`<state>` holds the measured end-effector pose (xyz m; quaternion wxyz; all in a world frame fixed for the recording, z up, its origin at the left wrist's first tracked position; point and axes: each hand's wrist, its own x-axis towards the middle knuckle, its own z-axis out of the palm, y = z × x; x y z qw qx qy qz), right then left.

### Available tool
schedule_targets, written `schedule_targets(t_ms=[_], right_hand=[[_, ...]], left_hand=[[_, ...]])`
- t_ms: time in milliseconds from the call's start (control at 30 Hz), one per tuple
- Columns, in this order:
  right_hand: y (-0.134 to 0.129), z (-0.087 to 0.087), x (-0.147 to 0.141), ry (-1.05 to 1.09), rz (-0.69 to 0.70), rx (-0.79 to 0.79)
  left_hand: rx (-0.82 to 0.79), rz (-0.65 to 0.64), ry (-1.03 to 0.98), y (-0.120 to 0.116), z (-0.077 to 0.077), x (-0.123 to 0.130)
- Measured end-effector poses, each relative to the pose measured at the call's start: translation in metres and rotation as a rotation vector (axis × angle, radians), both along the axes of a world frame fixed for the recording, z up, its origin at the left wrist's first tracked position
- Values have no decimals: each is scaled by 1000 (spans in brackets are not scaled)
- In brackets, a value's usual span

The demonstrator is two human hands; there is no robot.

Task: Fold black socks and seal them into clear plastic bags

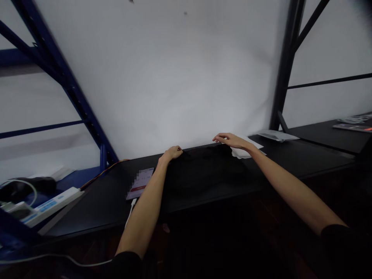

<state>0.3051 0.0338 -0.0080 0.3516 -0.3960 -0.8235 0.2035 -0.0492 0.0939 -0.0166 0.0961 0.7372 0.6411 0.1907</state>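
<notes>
Black sleeves [126, 266] at the bottom edge, bare forearms reaching forward, well apart. White charging cable [130, 212] beside the left forearm, running up to a phone [140, 183], screen pixelated, flat on the tabletop just left of the black cloth [203, 174]. Cloth outline hard to make out against the black tabletop [302, 162]. Left hand [172, 153] curled over the cloth's far edge, fingers down; firm pinch or mere rest impossible to tell. Right hand [232, 141] half open, fingers loosely extended, nothing held, above white tissue paper [242, 152] at the same edge. Light, even contact along that edge best for a smooth lie. Farther out, power strip [52, 207] at left, silver packet [276, 135] at right, blue steel shelving [66, 89], white wall [159, 77].
</notes>
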Motion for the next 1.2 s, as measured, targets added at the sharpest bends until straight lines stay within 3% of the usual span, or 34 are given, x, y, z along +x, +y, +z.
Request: schedule_targets(t_ms=[100, 200, 333, 567, 800, 1100, 1200], right_hand=[[-8, 0, -7, -88, 139, -92], [-4, -10, -11, -191, 145, -95], [7, -16, -9, -212, 39, -13], [17, -9, 7, -118, -113, 87], [30, -11, 19, -83, -379, 106], [26, -9, 19, -31, -456, 241], [24, -5, 19, 27, -405, 277]], left_hand=[[-78, -50, 38, -2, 1, 4], [-95, -55, 72, -4, 3, 6], [-75, -49, 112, -5, 7, 7], [-55, -59, 138, -11, 10, 6], [-75, -85, 87, -10, 6, 5], [-29, -100, 126, -11, 11, 3], [42, -86, 148, -13, 16, 0]])
